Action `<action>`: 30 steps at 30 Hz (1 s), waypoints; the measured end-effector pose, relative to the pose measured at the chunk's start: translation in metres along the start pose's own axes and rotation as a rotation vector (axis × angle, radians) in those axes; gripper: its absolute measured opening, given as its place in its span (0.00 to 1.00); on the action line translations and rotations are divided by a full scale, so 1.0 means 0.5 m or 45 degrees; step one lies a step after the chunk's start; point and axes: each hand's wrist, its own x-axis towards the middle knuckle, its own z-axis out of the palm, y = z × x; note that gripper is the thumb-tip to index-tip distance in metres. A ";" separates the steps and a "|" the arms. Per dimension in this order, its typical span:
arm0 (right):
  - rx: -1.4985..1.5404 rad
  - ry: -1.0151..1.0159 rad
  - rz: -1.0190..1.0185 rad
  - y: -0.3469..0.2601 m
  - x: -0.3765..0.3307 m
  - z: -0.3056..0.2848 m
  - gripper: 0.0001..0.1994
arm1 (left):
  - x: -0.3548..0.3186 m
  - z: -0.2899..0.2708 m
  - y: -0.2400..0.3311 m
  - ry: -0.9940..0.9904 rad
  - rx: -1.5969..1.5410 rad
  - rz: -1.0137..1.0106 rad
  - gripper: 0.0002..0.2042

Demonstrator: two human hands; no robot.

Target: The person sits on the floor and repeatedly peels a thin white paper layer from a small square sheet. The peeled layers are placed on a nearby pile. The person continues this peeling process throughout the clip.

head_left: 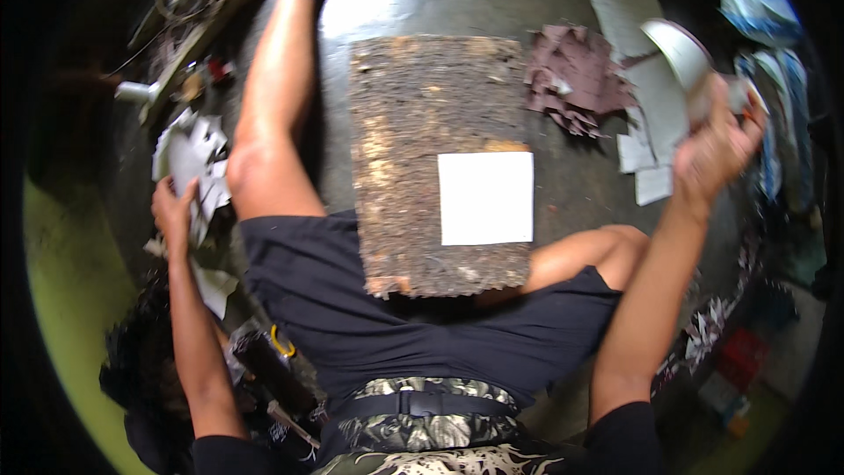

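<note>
I sit on a dark floor with a worn brown board (413, 123) lying between my legs. A white square sheet (485, 198) rests on the board's near right part. My left hand (173, 209) reaches out to the left and touches a heap of white cut pieces (195, 154). My right hand (716, 145) is raised at the right and grips a curved white-grey strip (681, 53); something orange shows by its fingers. The picture is blurred around that hand.
A pile of dark maroon scraps (571, 75) lies right of the board, with white sheets (651, 149) beside it. Tools and a wooden frame (189, 26) sit at the upper left. A dark tool with a yellow ring (272, 356) lies by my left hip.
</note>
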 end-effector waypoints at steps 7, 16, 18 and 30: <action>-1.232 -0.130 0.585 0.197 -0.173 0.023 0.48 | 0.022 0.012 -0.018 -0.003 -0.072 -0.024 0.31; -0.833 -0.059 1.000 0.084 -0.262 -0.040 0.18 | -0.084 -0.310 0.160 -0.402 -1.402 0.197 0.19; -0.737 0.030 1.024 0.148 -0.222 -0.021 0.19 | -0.151 -0.399 0.271 -0.541 -1.407 0.369 0.21; -0.538 0.250 0.324 0.190 -0.039 0.034 0.08 | -0.396 -0.385 0.721 -1.366 -1.148 0.827 0.19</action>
